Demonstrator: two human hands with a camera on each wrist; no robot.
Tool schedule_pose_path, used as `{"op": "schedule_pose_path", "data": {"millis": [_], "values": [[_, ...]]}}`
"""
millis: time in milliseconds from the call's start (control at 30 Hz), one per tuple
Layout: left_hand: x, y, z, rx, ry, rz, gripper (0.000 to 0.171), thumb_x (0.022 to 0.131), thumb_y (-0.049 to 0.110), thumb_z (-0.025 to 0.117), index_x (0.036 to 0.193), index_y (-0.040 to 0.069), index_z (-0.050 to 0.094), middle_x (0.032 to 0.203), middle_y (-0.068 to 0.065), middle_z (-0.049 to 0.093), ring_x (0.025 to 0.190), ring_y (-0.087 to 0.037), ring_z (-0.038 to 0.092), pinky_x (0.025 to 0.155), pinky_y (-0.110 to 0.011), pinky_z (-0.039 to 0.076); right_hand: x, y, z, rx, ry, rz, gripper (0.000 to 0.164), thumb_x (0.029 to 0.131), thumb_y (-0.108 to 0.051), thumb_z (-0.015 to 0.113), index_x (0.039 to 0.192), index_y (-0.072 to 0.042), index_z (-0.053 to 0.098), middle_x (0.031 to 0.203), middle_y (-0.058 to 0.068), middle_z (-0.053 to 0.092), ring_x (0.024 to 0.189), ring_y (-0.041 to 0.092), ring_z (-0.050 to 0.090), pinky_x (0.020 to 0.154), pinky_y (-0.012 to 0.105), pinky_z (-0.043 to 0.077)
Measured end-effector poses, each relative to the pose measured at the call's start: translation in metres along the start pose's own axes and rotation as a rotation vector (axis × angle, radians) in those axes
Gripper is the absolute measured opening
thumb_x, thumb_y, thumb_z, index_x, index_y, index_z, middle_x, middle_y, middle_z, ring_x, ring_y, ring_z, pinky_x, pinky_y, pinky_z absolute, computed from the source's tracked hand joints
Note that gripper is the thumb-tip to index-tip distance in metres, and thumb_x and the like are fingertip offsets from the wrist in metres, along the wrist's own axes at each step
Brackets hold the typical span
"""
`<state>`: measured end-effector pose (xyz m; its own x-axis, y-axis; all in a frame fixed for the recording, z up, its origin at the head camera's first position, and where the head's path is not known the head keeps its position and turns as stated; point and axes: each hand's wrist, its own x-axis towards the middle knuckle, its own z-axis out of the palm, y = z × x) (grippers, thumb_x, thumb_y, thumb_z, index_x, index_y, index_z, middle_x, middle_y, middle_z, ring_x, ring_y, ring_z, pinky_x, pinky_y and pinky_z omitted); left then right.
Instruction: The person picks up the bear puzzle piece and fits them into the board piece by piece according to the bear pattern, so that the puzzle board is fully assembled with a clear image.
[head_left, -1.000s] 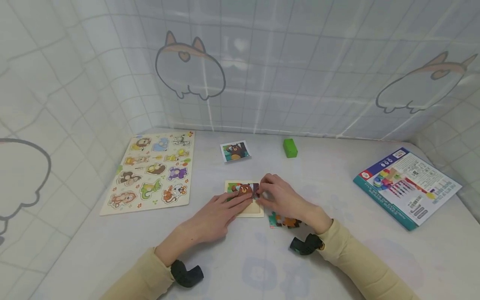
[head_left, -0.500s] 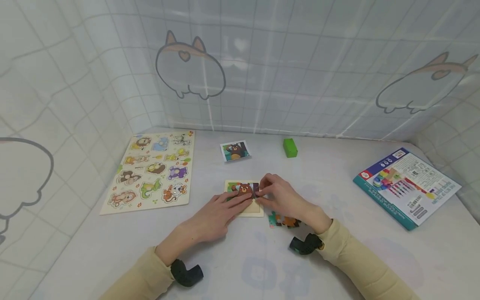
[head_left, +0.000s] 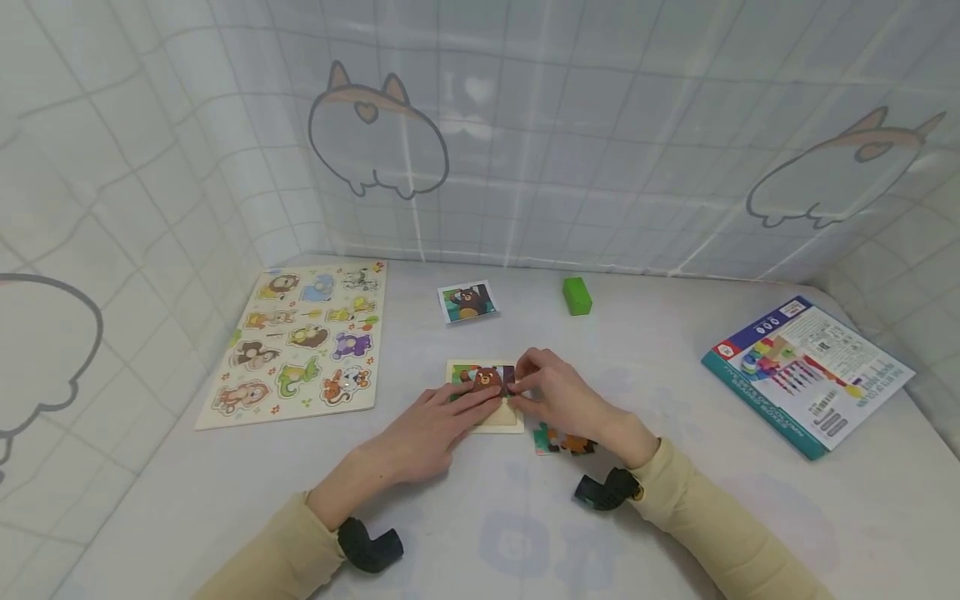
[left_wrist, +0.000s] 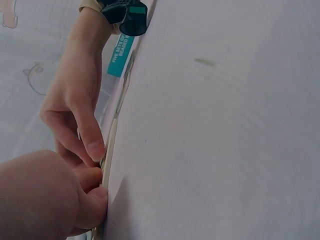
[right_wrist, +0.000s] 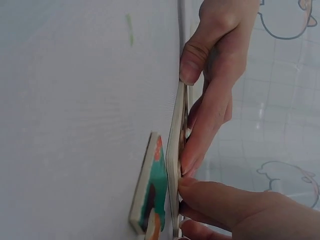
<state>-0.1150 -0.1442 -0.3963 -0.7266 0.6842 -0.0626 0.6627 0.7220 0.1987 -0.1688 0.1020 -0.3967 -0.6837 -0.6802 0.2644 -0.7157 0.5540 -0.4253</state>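
Note:
A small wooden puzzle tray [head_left: 501, 419] with a brown bear picture lies mid-table. My left hand [head_left: 468, 404] rests flat on its near left part, fingers straight. My right hand [head_left: 528, 385] pinches a dark puzzle piece [head_left: 511, 377] at the tray's upper right corner. Loose puzzle pieces [head_left: 562, 439] lie just under the right wrist. The right wrist view shows the tray edge [right_wrist: 174, 150] on end with both hands' fingers on it and a loose teal piece [right_wrist: 150, 190] beside it. The left wrist view shows the right thumb against the tray edge [left_wrist: 111, 145].
A bear picture card [head_left: 467, 301] and a green block [head_left: 577, 295] lie farther back. An animal peg-puzzle board [head_left: 300, 342] lies at the left, a printed box [head_left: 806, 371] at the right. Tiled curtain walls close in the table.
The right hand's fingers have shifted slightly at the tray's upper right corner. The left hand stays pressed on the tray.

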Motion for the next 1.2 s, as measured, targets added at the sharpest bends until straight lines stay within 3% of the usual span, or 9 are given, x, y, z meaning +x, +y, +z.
{"op": "schedule_pose_path", "data": {"millis": [300, 467, 700, 967, 1200], "values": [[0.001, -0.001, -0.001, -0.010, -0.009, -0.006, 0.075, 0.092, 0.001, 0.055, 0.159, 0.024, 0.029, 0.166, 0.009, 0.023, 0.147, -0.025, 0.028, 0.116, -0.054, 0.034, -0.018, 0.008, -0.016, 0.074, -0.027, 0.044, 0.030, 0.090, -0.024, 0.076, 0.116, -0.008, 0.073, 0.117, 0.001, 0.061, 0.109, 0.017, 0.057, 0.093, 0.038, 0.053], [0.002, -0.001, -0.001, -0.008, -0.001, -0.005, 0.077, 0.090, -0.001, 0.056, 0.159, 0.023, 0.030, 0.166, 0.010, 0.023, 0.147, -0.025, 0.029, 0.115, -0.054, 0.035, -0.032, 0.012, -0.028, 0.101, -0.062, 0.057, 0.026, 0.088, -0.025, 0.078, 0.111, -0.012, 0.074, 0.115, -0.003, 0.061, 0.108, 0.016, 0.057, 0.092, 0.038, 0.054], [0.003, 0.000, -0.001, -0.047, -0.003, -0.021, 0.065, 0.099, 0.006, 0.051, 0.158, 0.024, 0.031, 0.165, 0.011, 0.023, 0.147, -0.024, 0.029, 0.115, -0.054, 0.034, -0.049, 0.016, -0.033, 0.162, -0.120, 0.026, 0.022, 0.084, -0.029, 0.082, 0.101, -0.018, 0.074, 0.111, -0.007, 0.061, 0.107, 0.012, 0.056, 0.092, 0.034, 0.052], [0.003, -0.002, 0.002, -0.076, 0.034, -0.044, 0.057, 0.103, 0.013, 0.050, 0.156, 0.024, 0.036, 0.164, 0.013, 0.025, 0.147, -0.023, 0.030, 0.116, -0.054, 0.034, -0.052, 0.017, -0.027, 0.157, -0.173, 0.011, 0.029, 0.075, -0.037, 0.088, 0.095, -0.021, 0.073, 0.117, -0.005, 0.059, 0.112, 0.011, 0.051, 0.094, 0.031, 0.051], [0.003, -0.002, 0.003, -0.073, 0.040, -0.029, 0.056, 0.102, 0.012, 0.050, 0.156, 0.023, 0.037, 0.164, 0.012, 0.028, 0.147, -0.024, 0.031, 0.115, -0.053, 0.035, -0.054, 0.020, -0.024, 0.161, -0.150, -0.022, 0.022, 0.079, -0.034, 0.086, 0.092, -0.021, 0.074, 0.115, -0.002, 0.060, 0.109, 0.012, 0.052, 0.092, 0.032, 0.051]]}}
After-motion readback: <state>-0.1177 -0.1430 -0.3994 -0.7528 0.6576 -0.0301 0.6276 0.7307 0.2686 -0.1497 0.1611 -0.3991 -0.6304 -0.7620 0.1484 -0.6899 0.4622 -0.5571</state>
